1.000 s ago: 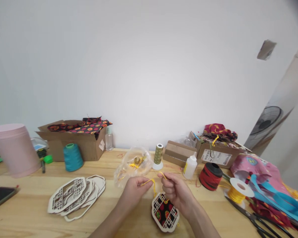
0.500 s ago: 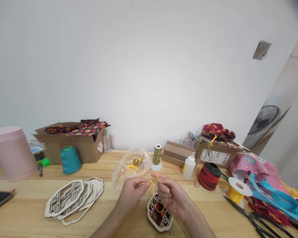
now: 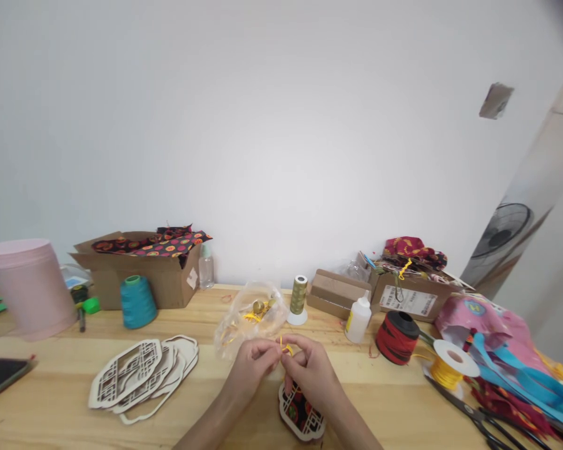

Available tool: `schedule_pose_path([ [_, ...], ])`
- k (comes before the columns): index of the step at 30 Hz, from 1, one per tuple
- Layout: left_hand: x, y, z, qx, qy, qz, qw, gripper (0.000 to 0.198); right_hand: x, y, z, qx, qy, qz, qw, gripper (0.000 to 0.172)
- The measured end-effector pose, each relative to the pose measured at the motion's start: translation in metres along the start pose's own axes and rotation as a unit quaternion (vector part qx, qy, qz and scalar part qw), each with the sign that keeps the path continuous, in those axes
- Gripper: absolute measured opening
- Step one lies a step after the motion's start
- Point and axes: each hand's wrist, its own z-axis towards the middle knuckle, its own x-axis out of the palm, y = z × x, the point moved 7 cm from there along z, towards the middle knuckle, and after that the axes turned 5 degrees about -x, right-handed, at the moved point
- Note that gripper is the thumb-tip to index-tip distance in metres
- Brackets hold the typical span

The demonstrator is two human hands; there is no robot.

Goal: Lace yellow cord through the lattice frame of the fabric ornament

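Yellow cord (image 3: 287,349) runs between my two hands, pinched close together above the table. My left hand (image 3: 254,365) is closed, thumb and forefinger on the cord. My right hand (image 3: 310,369) also pinches it, its fingers curled, nearly touching the left fingertips. Below my right hand lies a wooden lattice ornament (image 3: 304,420) with dark patterned fabric inside its frame. My right hand hides the ornament's upper part, and the fingers cover most of the cord.
Stacked wooden lattice frames (image 3: 141,378) lie left. Behind my hands are a clear plastic bag (image 3: 248,315) and a green-gold thread spool (image 3: 299,297). To the right stand a glue bottle (image 3: 358,319), a red cord spool (image 3: 396,337), a yellow cord spool (image 3: 446,373) and black scissors (image 3: 478,415).
My hands have drawn together, and the right one has turned palm down over the ornament. The loose cord ends that showed between them are now mostly hidden. The view has shifted slightly.
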Motion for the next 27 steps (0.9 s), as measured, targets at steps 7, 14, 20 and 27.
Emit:
schedule_pose_path([
  [7, 0.002, 0.013, 0.005, -0.038, 0.006, 0.009, 0.999, 0.034, -0.009, 0.012, -0.004, -0.087, -0.048, -0.239, 0.966, 0.022],
  [14, -0.004, 0.017, 0.006, -0.040, -0.027, 0.019, 0.999, 0.034, -0.014, 0.029, -0.008, -0.103, -0.081, -0.390, 0.911, 0.020],
  [20, -0.001, 0.006, 0.003, -0.005, -0.015, 0.032, 0.999, 0.020, -0.016, 0.025, -0.006, -0.090, -0.086, -0.440, 0.889, 0.018],
  [27, -0.005, 0.003, 0.003, 0.009, -0.033, 0.031, 0.999, 0.019, -0.014, 0.036, -0.008, -0.119, -0.095, -0.438, 0.886, 0.016],
])
